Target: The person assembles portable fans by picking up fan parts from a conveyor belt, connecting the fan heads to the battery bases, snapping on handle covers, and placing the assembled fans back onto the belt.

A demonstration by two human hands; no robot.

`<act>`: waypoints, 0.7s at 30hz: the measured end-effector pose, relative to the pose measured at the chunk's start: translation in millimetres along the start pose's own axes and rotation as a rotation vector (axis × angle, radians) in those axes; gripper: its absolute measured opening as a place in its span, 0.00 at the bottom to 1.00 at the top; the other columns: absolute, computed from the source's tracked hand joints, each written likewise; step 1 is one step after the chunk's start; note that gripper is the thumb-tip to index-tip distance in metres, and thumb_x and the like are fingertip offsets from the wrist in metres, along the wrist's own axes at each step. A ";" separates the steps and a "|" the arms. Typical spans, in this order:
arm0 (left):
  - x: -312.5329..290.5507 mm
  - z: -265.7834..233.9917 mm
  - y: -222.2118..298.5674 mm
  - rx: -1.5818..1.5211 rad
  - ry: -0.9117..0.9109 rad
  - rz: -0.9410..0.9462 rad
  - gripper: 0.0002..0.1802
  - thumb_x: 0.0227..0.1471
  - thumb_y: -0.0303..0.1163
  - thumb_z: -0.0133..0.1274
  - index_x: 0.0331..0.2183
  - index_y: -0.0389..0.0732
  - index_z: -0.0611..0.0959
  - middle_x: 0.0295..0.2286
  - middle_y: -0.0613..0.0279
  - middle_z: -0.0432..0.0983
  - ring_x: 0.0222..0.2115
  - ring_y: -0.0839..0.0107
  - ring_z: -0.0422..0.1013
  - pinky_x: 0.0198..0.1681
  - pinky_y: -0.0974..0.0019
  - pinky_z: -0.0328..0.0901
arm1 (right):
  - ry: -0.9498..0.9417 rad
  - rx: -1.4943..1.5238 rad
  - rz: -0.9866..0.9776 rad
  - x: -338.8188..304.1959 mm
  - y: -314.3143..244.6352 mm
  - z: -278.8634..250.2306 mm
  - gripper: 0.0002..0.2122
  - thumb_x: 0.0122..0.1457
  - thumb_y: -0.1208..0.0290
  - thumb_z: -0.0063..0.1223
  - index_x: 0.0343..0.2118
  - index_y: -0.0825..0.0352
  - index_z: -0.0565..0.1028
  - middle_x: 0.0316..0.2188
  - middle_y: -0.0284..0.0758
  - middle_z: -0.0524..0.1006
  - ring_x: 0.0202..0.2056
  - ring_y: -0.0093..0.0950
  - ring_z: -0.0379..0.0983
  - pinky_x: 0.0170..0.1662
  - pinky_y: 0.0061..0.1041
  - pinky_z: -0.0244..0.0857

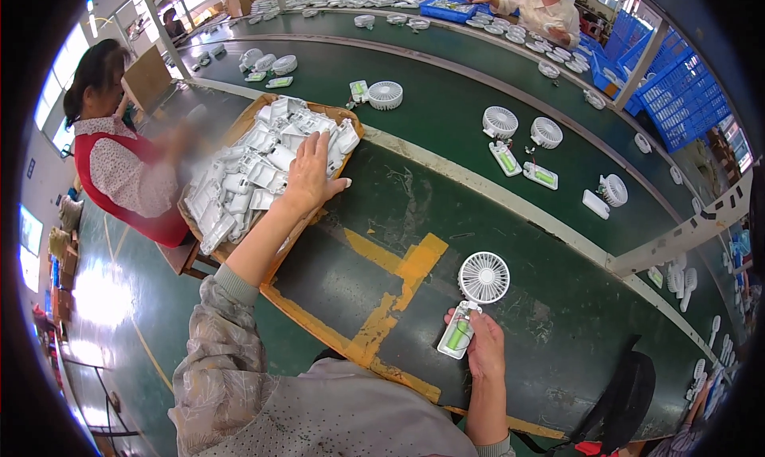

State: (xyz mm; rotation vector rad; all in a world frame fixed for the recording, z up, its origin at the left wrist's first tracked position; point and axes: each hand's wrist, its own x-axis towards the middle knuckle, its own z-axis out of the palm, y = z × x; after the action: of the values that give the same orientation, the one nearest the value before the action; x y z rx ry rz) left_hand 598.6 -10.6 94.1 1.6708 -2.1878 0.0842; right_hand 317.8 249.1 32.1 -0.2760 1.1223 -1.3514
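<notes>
My right hand (485, 347) grips the opened handle of a small white handheld fan (484, 278) above the dark worktable. Inside the handle a green battery (460, 336) and thin wires show, and the round fan head points away from me. To the left, my left hand (307, 175) reaches over a shallow cardboard box (351, 116) heaped with white plastic housing pieces (239, 174). Its fingers are stretched out at the heap's right side, with the thumb apart. Whether the fingertips touch a piece I cannot tell.
A green conveyor belt (446, 130) beyond a pale rail carries several fans with opened handles (500, 124). At left stands a person in a red vest (127, 150); another person (546, 15) works across the belts near blue crates (677, 98). A black strap (625, 393) lies at the table's right.
</notes>
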 end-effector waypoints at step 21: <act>79.8 63.3 -77.1 0.297 -0.002 -0.021 0.45 0.34 0.22 0.53 0.57 0.43 0.56 0.47 0.48 0.64 0.45 0.44 0.63 0.43 0.50 0.64 | -0.110 0.000 0.010 11.2 12.0 -16.1 0.13 0.61 0.66 0.43 0.40 0.72 0.70 0.34 0.37 0.76 0.34 0.22 0.73 0.38 0.21 0.68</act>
State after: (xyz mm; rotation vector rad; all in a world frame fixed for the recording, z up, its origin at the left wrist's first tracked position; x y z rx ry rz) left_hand 636.9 -123.6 48.3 1.8465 -2.2455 0.4209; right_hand 311.0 249.6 10.1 -0.3403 1.0311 -1.3121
